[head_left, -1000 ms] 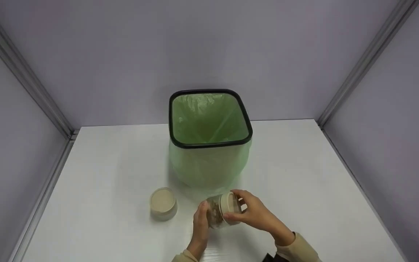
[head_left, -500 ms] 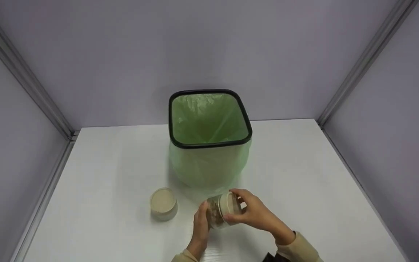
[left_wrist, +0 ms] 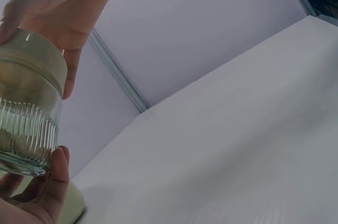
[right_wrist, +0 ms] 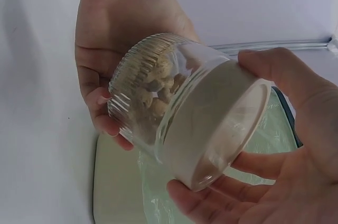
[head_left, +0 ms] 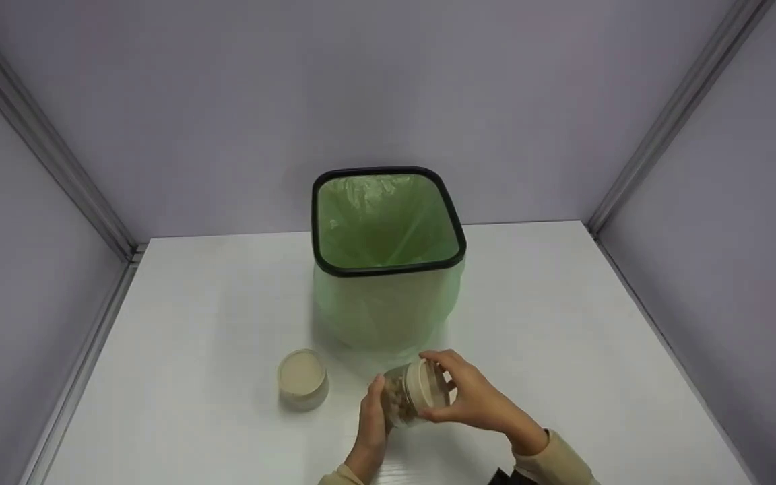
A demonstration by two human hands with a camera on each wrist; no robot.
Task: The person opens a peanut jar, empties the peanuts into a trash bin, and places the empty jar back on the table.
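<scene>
A clear glass jar (right_wrist: 163,84) with a ribbed base and a cream lid (right_wrist: 211,123) is tilted between both hands, close to the person. Small tan, nut-like pieces show through its glass. My left hand (head_left: 371,421) holds the jar round its base, fingers curled under the ribbed glass in the left wrist view. From the other side, my right hand (head_left: 472,394) grips the lid by its rim, with the thumb on one edge and fingers on the opposite one. The lid sits on the jar's mouth.
Behind the hands stands a bin (head_left: 388,303) with a black rim and a light green liner. Left of the jar, a second round cream-topped container (head_left: 302,377) stands on the white table (head_left: 226,303). Pale panels enclose the back and sides.
My right hand has turned a little on the lid, its fingertips shifting left and the thumb slightly lower. The jar has tilted slightly with it. My left hand has hardly moved.
</scene>
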